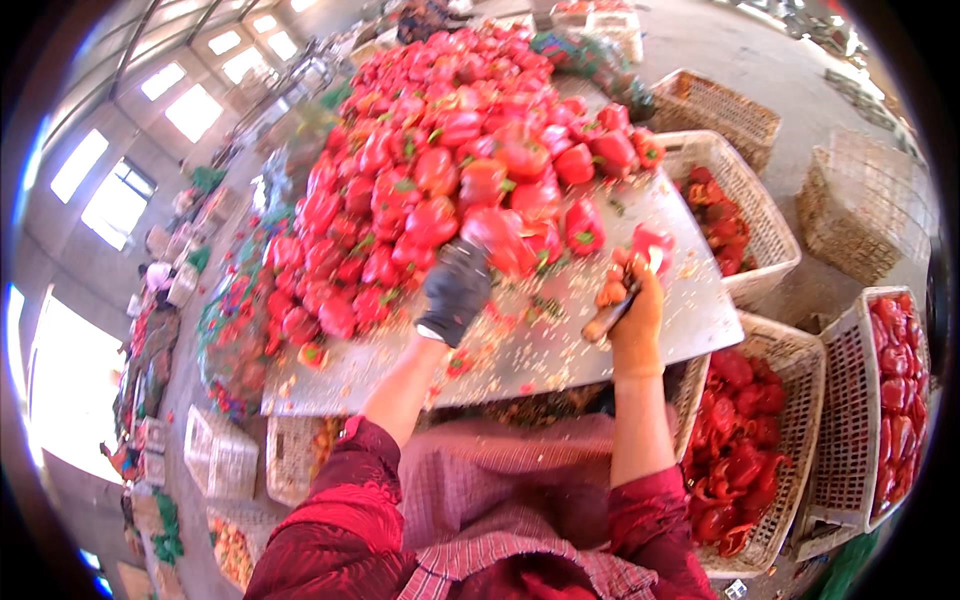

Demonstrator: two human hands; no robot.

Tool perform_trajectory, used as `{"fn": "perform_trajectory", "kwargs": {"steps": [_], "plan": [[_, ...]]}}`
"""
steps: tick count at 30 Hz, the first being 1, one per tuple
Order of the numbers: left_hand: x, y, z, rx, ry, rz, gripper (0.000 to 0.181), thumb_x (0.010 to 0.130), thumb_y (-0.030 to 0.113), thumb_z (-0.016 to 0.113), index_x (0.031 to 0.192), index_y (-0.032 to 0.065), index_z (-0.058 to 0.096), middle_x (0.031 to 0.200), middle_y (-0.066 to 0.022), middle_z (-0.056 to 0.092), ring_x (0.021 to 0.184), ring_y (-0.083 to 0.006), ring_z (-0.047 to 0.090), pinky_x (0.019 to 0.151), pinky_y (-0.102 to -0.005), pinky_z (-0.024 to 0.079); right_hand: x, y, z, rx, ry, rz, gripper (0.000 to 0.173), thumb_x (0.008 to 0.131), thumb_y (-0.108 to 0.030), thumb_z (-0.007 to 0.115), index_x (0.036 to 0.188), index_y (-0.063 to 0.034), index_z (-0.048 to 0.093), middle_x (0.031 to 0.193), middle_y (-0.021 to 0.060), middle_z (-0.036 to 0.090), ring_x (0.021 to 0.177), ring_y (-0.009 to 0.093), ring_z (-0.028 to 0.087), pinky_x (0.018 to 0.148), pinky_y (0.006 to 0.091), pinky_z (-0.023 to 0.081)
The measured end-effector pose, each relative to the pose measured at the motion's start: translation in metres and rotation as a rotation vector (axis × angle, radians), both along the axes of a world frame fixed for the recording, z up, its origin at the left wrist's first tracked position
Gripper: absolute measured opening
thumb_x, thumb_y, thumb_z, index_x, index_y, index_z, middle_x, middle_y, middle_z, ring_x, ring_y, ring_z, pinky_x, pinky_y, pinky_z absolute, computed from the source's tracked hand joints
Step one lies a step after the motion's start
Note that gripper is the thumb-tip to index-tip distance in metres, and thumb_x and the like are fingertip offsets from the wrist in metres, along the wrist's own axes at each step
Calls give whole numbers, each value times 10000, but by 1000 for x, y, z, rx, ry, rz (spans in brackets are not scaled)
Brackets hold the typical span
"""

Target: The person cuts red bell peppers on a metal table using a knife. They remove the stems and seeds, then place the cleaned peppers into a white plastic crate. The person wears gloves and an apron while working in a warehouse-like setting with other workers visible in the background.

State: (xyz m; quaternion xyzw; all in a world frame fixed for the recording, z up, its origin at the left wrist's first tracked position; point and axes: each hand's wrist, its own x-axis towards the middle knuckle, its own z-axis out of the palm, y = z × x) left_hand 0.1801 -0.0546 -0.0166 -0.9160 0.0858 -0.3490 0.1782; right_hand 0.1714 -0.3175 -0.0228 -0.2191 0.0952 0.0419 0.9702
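My left hand, in a dark glove, is at the near edge of a big heap of red bell peppers. Its fingers are on a motion-blurred red bell pepper. My right hand, in an orange glove, grips a small wooden-handled tool over the right side of the metal tabletop; its working end is not clear. A red pepper piece shows just beyond the right fingers. A single red pepper lies between the hands, and pale seeds and scraps are scattered around.
Plastic crates of red peppers stand at the right, one crate against the table's corner and another behind it. A fuller crate is farther right. Net sacks lie along the left side. More crates stand at the lower left.
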Motion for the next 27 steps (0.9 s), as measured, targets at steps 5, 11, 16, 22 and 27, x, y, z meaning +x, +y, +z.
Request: {"fn": "perform_trajectory", "kwargs": {"steps": [5,11,16,22,27], "plan": [[-48,80,-65,-256,260,-227,375,722,203,610,1089,125,601,916,-140,654,726,-320,640,594,-441,513,-13,40,0,36,-3,165,276,907,-261,495,979,-13,589,674,12,548,487,91,481,454,274,435],[-27,76,48,-1620,481,-23,210,771,178,659,928,45,618,701,-36,621,584,-153,613,540,-277,500,-13,71,-7,-186,21,273,275,897,-242,517,1028,-11,588,714,8,550,487,76,467,453,248,432],[-28,102,44,-2216,588,-238,170,765,209,682,866,92,611,732,-29,629,527,-132,572,483,-249,463,-11,113,-23,-646,-94,391,240,830,-212,581,945,-2,565,726,72,578,427,110,485,387,255,405],[-65,112,48,-2391,593,-177,153,771,199,683,866,103,611,705,-12,616,537,-115,566,440,-235,425,-20,164,-43,-360,30,526,380,814,-416,647,887,-48,588,629,50,553,420,116,474,400,253,415],[-108,129,7,-2409,561,-136,112,800,176,654,873,108,602,733,-14,627,539,-131,589,451,-231,457,-5,191,-78,-336,150,489,251,811,-309,613,832,-60,591,600,45,537,420,144,472,389,263,389]]}}
